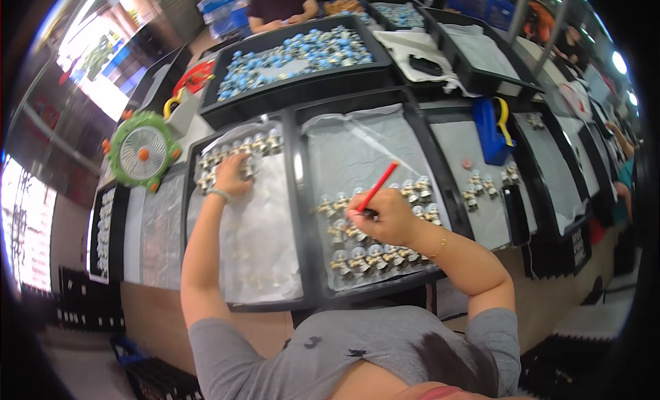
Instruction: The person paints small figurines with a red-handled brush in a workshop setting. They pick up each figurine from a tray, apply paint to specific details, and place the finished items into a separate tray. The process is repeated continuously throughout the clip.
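My left hand reaches into the left black tray. Its thumb and fingers close around a small white-and-brown figurine at the edge of the rows standing there. Over the middle tray, my right hand grips a slim red pen-like tool, its upper end slanting up and to the right. A dark part shows by the fingertips; its tip I cannot make out. Rows of similar figurines stand on the tray's pale liner, partly hidden by that hand.
A green fan stands left of the trays. Behind lies a large black tray of blue-and-white pieces, with a person beyond it. To the right are a blue tape dispenser and a few figurines.
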### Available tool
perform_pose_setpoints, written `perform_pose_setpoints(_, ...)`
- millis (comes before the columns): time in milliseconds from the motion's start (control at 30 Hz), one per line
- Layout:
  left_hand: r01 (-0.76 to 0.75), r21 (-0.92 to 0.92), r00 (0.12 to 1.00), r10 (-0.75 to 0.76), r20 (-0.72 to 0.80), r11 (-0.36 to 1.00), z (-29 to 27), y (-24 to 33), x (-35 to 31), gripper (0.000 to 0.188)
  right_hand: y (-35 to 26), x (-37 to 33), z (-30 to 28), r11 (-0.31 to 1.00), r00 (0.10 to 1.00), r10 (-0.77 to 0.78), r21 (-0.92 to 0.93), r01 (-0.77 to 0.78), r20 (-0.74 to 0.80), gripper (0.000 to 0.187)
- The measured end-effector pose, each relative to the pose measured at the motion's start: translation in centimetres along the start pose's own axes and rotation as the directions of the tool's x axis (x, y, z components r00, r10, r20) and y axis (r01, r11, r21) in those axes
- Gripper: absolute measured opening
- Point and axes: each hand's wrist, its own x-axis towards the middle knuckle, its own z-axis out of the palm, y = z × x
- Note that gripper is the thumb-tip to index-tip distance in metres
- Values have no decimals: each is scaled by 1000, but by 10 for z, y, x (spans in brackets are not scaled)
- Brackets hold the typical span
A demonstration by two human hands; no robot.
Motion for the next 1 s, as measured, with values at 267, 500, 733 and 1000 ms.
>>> perform_pose_setpoints(267, -47, -47, 998, 45, -34, 998, -3, 7, -2, 65, -3, 0, -3, 999, 999, 36, -2, -35, 5, 9)
perform_pose_setpoints(500, -66, -18, 998, 65, -9, 998, 0, 2, -4, 69, 4, -2, 3, 999, 998, -35, 19, 36, -47, 13)
perform_pose_setpoints(733, -152, -92, 972, 132, -197, 984, -8, 17, -6, 63, -2, -2, 3, 995, 998, 63, 80, -63, 2, 15)
perform_pose_setpoints(1000, -379, -253, 915, 319, -246, 890, -44, 129, 6, 37, -1, -3, -2, 998, 999, 48, 27, -48, 2, 12)
